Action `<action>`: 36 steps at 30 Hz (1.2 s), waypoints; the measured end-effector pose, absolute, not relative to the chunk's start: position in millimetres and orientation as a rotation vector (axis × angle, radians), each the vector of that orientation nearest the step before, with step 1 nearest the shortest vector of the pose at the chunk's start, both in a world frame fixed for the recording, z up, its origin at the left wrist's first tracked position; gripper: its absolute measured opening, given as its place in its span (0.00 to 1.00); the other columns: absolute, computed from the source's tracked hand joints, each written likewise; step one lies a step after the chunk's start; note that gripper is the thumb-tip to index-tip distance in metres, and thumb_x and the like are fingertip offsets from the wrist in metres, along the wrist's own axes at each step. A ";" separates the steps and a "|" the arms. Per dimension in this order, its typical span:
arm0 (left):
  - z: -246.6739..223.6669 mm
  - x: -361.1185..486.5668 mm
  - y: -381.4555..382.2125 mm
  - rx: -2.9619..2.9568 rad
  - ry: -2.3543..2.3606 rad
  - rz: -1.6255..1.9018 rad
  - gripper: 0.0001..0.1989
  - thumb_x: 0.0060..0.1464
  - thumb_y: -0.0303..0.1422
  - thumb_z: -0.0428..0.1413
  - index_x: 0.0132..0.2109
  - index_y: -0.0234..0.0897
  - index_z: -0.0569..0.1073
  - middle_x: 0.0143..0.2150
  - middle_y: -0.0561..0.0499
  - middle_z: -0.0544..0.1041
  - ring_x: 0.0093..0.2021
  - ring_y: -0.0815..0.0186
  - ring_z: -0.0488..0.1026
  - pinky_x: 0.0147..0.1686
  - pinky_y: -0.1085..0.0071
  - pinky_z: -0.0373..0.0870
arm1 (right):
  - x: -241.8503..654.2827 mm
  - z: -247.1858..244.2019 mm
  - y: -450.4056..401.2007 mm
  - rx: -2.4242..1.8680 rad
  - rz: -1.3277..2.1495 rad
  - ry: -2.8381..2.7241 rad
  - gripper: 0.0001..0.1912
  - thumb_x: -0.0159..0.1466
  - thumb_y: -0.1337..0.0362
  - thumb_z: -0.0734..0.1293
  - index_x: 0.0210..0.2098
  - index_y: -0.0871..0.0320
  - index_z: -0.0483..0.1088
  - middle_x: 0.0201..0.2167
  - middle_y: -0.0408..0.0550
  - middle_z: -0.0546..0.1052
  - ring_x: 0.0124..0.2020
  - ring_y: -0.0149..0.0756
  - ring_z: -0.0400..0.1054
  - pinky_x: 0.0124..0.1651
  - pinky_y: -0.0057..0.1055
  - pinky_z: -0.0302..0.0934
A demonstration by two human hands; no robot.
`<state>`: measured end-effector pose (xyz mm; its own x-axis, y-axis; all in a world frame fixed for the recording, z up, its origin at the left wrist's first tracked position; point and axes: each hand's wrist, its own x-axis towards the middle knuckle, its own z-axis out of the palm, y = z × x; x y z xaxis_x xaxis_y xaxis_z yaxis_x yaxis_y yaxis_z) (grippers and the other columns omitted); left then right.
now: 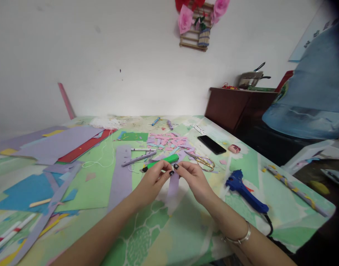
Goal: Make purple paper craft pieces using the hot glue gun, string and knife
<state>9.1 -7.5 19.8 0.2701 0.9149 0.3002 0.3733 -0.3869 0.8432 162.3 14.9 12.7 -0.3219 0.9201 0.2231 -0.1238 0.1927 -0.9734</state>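
Both hands meet over the middle of the table, fingertips almost touching. My left hand (155,176) pinches the top end of a narrow lilac paper strip (173,186), and my right hand (192,179) pinches the same end from the other side. The strip hangs down toward me, its lower part blurred. Just beyond the fingers lies a green utility knife (169,159). Gold-handled scissors (205,162) rest past my right hand. A lilac paper rod (138,158) with dark spots and a thin white stick (143,149) lie behind my left hand.
Pink paper scraps (169,140) are heaped at the back. A black phone (212,144) and a blue glue gun (247,190) with its cord lie to the right, near a yellow-wrapped stick (294,189). Coloured paper sheets (61,142) and white string (109,123) cover the left.
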 end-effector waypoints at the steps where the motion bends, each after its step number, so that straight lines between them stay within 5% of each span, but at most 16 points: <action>1: 19.4 9.0 -7.4 1.919 1.169 1.070 0.06 0.58 0.32 0.45 0.35 0.36 0.65 0.33 0.52 0.68 0.31 0.68 0.65 0.30 0.72 0.61 | 162.2 12.9 14.6 -0.804 1.319 -1.484 0.15 0.55 0.55 0.68 0.20 0.60 0.67 0.18 0.40 0.66 0.24 0.28 0.59 0.29 0.27 0.53; 14: 18.8 3.3 -2.9 2.237 1.258 1.088 0.06 0.57 0.29 0.45 0.33 0.37 0.65 0.32 0.50 0.70 0.33 0.65 0.66 0.34 0.69 0.62 | 162.5 10.4 16.1 -0.791 1.333 -1.537 0.11 0.55 0.58 0.67 0.24 0.59 0.69 0.20 0.41 0.69 0.24 0.29 0.62 0.29 0.28 0.55; 20: 18.9 1.8 -8.4 2.277 1.372 1.426 0.07 0.54 0.31 0.53 0.41 0.39 0.64 0.39 0.48 0.69 0.41 0.62 0.66 0.39 0.66 0.63 | 162.0 11.5 14.9 -0.788 1.313 -1.463 0.10 0.55 0.58 0.68 0.24 0.59 0.69 0.20 0.41 0.69 0.24 0.29 0.62 0.31 0.28 0.56; 25: 20.4 3.2 -12.8 2.341 1.311 1.516 0.09 0.54 0.32 0.53 0.26 0.38 0.67 0.26 0.50 0.69 0.32 0.64 0.67 0.35 0.66 0.64 | 163.0 11.9 14.9 -0.748 1.299 -1.375 0.10 0.55 0.58 0.68 0.24 0.58 0.69 0.21 0.41 0.70 0.26 0.30 0.63 0.33 0.29 0.58; 31: 18.0 7.5 -9.0 2.122 1.307 1.395 0.06 0.53 0.34 0.56 0.35 0.39 0.76 0.34 0.49 0.77 0.37 0.62 0.72 0.38 0.65 0.67 | 162.0 10.6 13.7 -0.693 1.313 -1.402 0.10 0.56 0.57 0.69 0.25 0.58 0.71 0.22 0.42 0.70 0.27 0.31 0.63 0.34 0.29 0.58; 36: 17.0 7.1 -7.6 1.905 1.244 1.411 0.04 0.50 0.32 0.58 0.32 0.39 0.78 0.33 0.50 0.78 0.34 0.65 0.72 0.37 0.67 0.68 | 161.0 9.2 12.7 -0.689 1.320 -1.428 0.11 0.55 0.56 0.69 0.26 0.58 0.71 0.22 0.42 0.70 0.26 0.30 0.63 0.33 0.29 0.57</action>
